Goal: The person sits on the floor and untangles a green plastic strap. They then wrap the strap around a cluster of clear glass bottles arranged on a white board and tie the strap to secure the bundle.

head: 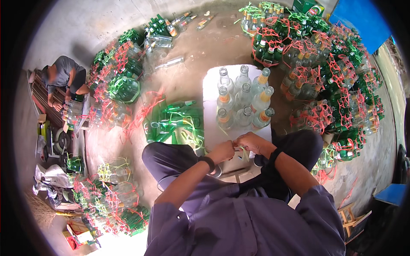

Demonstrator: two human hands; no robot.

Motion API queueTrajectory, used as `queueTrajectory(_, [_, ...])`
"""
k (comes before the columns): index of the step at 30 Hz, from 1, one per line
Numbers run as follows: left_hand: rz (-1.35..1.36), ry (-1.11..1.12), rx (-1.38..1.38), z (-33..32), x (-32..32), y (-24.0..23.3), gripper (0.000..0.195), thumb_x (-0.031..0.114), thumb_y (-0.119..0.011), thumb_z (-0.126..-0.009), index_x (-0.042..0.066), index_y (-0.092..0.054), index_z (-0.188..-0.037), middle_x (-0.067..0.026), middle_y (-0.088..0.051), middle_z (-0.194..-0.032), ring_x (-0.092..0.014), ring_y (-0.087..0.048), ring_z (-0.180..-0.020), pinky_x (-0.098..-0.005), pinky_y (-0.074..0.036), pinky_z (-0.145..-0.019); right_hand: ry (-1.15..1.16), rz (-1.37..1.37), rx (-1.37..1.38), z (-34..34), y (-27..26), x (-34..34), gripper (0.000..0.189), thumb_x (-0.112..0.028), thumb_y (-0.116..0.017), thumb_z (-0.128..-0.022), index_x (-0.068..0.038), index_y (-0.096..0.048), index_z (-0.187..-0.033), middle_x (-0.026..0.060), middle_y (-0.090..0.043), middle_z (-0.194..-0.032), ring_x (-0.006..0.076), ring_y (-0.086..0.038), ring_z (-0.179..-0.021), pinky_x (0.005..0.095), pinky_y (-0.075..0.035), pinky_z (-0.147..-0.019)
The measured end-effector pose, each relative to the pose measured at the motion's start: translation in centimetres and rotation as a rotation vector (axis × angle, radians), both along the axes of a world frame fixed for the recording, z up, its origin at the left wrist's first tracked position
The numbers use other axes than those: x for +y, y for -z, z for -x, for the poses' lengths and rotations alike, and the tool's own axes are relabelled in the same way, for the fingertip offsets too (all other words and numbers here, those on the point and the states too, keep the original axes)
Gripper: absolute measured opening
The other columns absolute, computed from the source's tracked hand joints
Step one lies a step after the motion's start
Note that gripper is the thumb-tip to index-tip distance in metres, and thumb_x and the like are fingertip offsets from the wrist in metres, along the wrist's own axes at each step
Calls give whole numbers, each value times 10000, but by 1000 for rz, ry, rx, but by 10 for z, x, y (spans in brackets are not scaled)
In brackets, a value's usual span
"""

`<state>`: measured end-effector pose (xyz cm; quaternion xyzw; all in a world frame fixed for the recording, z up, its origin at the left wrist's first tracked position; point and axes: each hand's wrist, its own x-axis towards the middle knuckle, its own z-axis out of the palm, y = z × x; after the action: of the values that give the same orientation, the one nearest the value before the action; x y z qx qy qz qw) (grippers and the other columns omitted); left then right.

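Nine clear glass bottles (244,97) stand upright in rows on a white board (213,137) between my knees; some have orange neck labels. Just below the nearest row, my left hand (222,150) and my right hand (251,143) meet, both closed on a thin green plastic strip (245,154) with loose ends hanging down. The fingertips partly hide the strip. Green glass bottles (173,123) lie on their sides left of the board, with light green strips (189,136) draped over them.
Strapped bundles of bottles (307,80) are stacked at the right, with more bundles (117,76) at the left. Red plastic strips (141,112) lie by the green bottles. Loose clear bottles (169,62) lie on the floor ahead. A co-worker (65,76) sits at the far left, handling bottles.
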<state>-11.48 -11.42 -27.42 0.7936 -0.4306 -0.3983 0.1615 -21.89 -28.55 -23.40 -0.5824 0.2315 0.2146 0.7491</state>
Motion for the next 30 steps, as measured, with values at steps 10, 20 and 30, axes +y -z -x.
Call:
queueTrajectory(10, [107,-31,263,11,3,-39,131,79,-645,-772,-3,-717,-845,-198,-709,-931,-320,-711,-804,-439,-555,-675,204,-265,-4,-2,51,10,196,-178,-734,-812,-23,-751,-932,54,-701,-934,167,-634,-829,303,-471,-748])
queueTrajectory(20, [25,403,93,11,17,-11,192,111,-619,-786,4,-655,-942,-185,-670,-891,-378,-643,-851,-464,-491,-749,421,-570,89,-13,17,20,172,-136,-601,-985,24,-636,-936,133,-669,-975,177,-623,-775,342,-525,-735])
queueTrajectory(30, [285,-224,514,-70,7,-63,190,207,-606,-900,31,-675,-894,-67,-692,-796,-169,-642,-647,-311,-460,-552,336,-436,46,-5,23,12,199,-148,-646,-970,50,-652,-969,140,-674,-930,171,-618,-747,339,-507,-671])
